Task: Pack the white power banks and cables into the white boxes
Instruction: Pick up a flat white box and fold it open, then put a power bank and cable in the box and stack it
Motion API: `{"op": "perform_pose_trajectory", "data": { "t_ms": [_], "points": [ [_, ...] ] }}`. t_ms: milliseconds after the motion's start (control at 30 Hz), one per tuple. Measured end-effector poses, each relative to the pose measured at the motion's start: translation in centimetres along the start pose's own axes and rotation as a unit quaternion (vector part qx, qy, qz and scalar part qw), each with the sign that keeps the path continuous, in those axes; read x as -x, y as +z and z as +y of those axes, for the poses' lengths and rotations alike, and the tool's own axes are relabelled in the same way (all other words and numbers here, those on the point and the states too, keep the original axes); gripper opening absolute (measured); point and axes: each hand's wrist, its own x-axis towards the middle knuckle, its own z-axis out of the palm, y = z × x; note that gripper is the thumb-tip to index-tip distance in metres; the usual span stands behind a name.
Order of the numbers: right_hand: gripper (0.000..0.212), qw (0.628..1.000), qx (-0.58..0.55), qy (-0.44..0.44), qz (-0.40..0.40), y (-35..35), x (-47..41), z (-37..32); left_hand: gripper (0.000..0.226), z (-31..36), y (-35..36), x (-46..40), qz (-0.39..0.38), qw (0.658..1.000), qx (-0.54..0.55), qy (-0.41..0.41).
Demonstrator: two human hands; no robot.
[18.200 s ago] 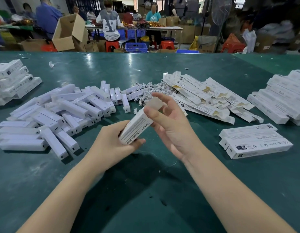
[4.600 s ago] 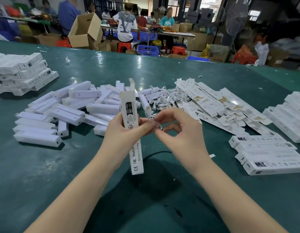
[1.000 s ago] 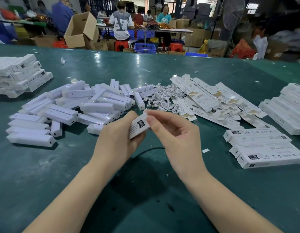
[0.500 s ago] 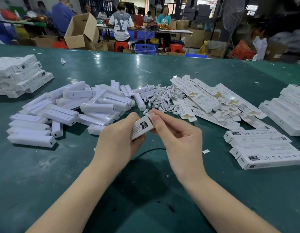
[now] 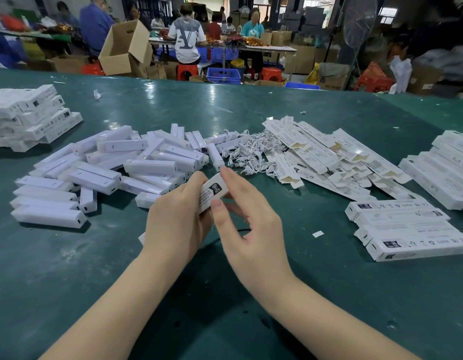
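Since a moment ago, right hand (image 5: 253, 229) has loosened, fingertips touching the white box (image 5: 210, 192) my left hand (image 5: 177, 219) grips.

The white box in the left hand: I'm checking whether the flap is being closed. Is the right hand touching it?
Touching. In the head view the right hand's fingertips rest against the far end of the white box that the left hand grips.
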Motion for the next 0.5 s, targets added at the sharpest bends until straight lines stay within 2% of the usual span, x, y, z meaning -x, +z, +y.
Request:
{"op": "perform_pose_trajectory", "data": {
  "t_ms": [100, 200, 333, 400, 467, 500],
  "points": [
    [0.041, 1.000, -0.020, 0.003, -0.002, -0.3, -0.2, 0.2, 0.029, 0.2, 0.0, -0.1, 0.011, 1.000, 0.004, 0.005],
    [0.033, 0.997, -0.049, 0.031, 0.043, -1.0, -1.2, 0.2, 0.027, 0.4, 0.0, -0.3, 0.012, 1.000, 0.008, 0.003],
    [0.029, 0.979, -0.115, 0.089, 0.141, -3.6, -3.3, 0.4, 0.053, -0.7, -0.2, -0.7, -0.011, 0.998, -0.002, -0.056],
    [0.028, 0.958, -0.168, 0.130, 0.193, -5.1, -4.2, 0.8, 0.044, -1.1, -0.4, -0.8, -0.021, 0.983, 0.127, -0.128],
    [0.026, 0.940, -0.211, 0.163, 0.213, -5.7, -4.7, 1.3, 0.027, -1.1, -0.1, -0.7, -0.052, 0.937, 0.293, -0.185],
    [0.026, 0.939, -0.215, 0.169, 0.210, -5.6, -4.8, 1.5, 0.025, -0.9, 0.2, -0.6, -0.069, 0.912, 0.351, -0.199]
  ]
}}
